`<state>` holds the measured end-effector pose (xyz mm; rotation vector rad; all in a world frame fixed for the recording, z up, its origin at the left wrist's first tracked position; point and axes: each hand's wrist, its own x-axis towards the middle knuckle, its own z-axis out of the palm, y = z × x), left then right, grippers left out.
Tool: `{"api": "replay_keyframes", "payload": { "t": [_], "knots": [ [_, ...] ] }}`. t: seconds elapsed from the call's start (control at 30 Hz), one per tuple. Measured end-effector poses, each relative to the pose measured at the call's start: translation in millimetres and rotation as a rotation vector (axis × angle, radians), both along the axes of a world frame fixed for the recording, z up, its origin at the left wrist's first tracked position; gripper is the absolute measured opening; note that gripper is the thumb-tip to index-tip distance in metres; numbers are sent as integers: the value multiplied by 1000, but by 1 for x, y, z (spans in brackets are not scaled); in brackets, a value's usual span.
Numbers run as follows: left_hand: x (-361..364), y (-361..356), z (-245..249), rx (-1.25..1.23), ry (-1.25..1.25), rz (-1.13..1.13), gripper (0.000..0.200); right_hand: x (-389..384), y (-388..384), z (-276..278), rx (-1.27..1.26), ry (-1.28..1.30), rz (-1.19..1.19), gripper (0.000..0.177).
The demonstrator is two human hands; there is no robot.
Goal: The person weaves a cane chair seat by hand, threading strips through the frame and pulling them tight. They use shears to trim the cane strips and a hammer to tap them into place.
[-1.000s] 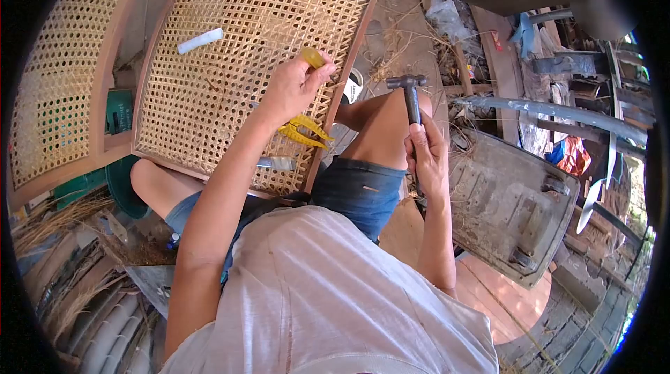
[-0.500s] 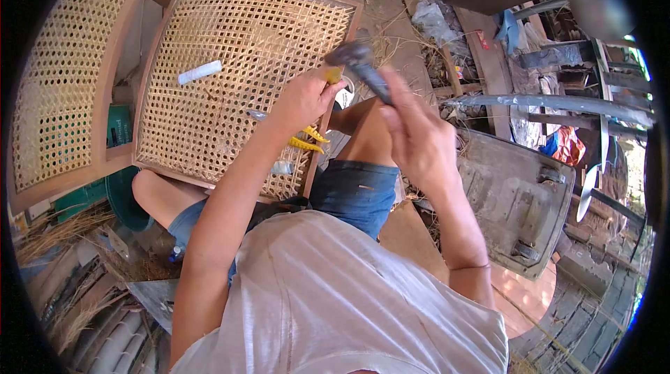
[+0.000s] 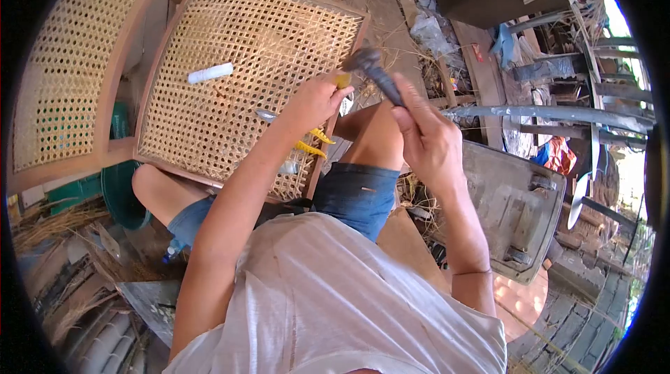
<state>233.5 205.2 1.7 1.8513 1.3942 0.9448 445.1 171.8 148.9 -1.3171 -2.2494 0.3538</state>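
My right hand (image 3: 431, 140) is closed around the dark handle of a hammer (image 3: 384, 81). The hammer's head hangs beside the yellow end of a yellow-handled tool (image 3: 343, 80), slightly blurred. My left hand (image 3: 314, 103) grips that tool at the right edge of a woven cane chair seat (image 3: 258, 39); its lower part is hidden by my fingers. Under my left forearm, a cutter-like tool with two yellow handles (image 3: 312, 147) lies on the cane. A white cylinder (image 3: 210, 73) rests on the seat further left.
The cane chair back (image 3: 73, 60) stands at the left. A grey wheeled lid-like panel (image 3: 513, 206) lies to my right, below a long metal pipe (image 3: 551, 115). Planks, plastic scraps and loose fibres litter the floor. A green bucket (image 3: 125, 196) is by my left knee.
The whole view has shifted slightly. The hammer remains raised close to the yellow tool end, and my right hand is less blurred. My left hand keeps its place at the seat edge.
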Motion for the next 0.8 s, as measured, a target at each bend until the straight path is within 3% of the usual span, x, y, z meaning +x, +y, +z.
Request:
{"api": "replay_keyframes", "payload": {
  "t": [0.07, 0.17, 0.2, 0.27, 0.3, 0.37, 0.47, 0.5, 0.57, 0.63, 0.8],
  "knots": [
    [0, -3, -2, 36, 12, 35, 33, -4, -2, -10, 22, 61, -29, 42],
    [-1, -2, -1, -35, 70, 27, 33, -4, 2, -2, -22, -388, -22, 42],
    [-1, 0, -4, -30, 69, 31, 33, -7, 2, -1, -17, -388, -19, 42],
    [0, -1, -7, 50, 43, 21, 33, -13, -4, -1, 46, -33, -46, 39],
    [-1, -1, -6, 51, 42, 23, 33, -12, -2, -2, 47, -34, -44, 39],
    [0, -3, -5, -53, 65, 37, 33, -8, 2, -2, -99, -319, -36, 38],
    [-4, -5, -9, 8, 54, 41, 32, -13, 18, 0, 53, -225, 12, 38],
    [-12, -20, -4, 59, 15, 100, 40, -22, 29, -4, 41, -216, 16, 38],
    [-32, -43, -14, 73, 6, 180, 42, -50, 79, -9, 56, -177, 50, 39],
    [-58, -69, -27, 70, 43, 310, 44, -65, 133, -51, -37, -245, 118, 39],
    [-93, -120, -39, 99, 83, 490, 40, -113, 198, -139, 47, -287, 353, 42]
  ]
}}
